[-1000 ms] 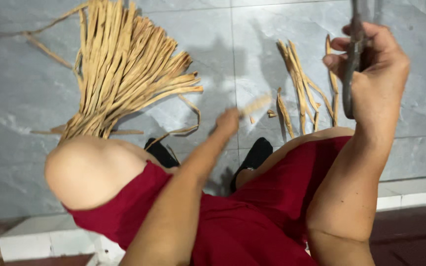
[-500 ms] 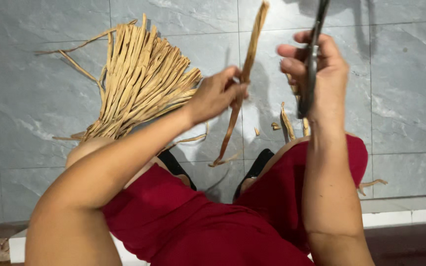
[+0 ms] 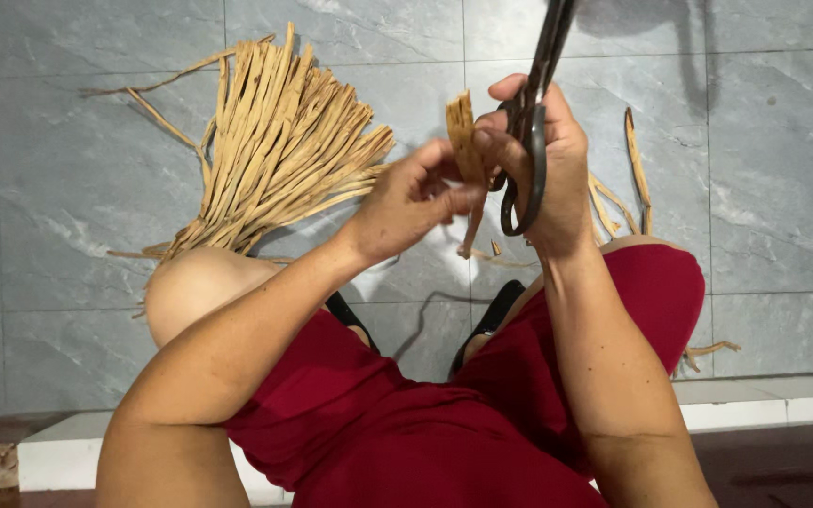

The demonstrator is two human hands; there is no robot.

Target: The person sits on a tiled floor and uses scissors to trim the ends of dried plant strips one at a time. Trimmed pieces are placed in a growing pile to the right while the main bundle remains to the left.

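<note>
My left hand (image 3: 413, 198) pinches a short tan fibre strip (image 3: 464, 141) held upright in front of me. My right hand (image 3: 548, 169) grips a pair of dark metal scissors (image 3: 531, 122), their blades pointing up and out of the top of the frame, and its fingers also touch the strip. Both hands meet above my knees, over red shorts (image 3: 406, 433).
A fan-shaped pile of long tan fibre strips (image 3: 279, 150) lies on the grey tiled floor (image 3: 764, 188) to the left. A few loose strips (image 3: 634, 160) lie to the right, behind my right hand. Black sandals (image 3: 496, 315) show between my knees. A white step edge (image 3: 773, 412) runs along the bottom.
My left hand reached down to the floor, lifted a strip, and brought it up to the right hand. The strip now looks shorter and both hands touch it.
</note>
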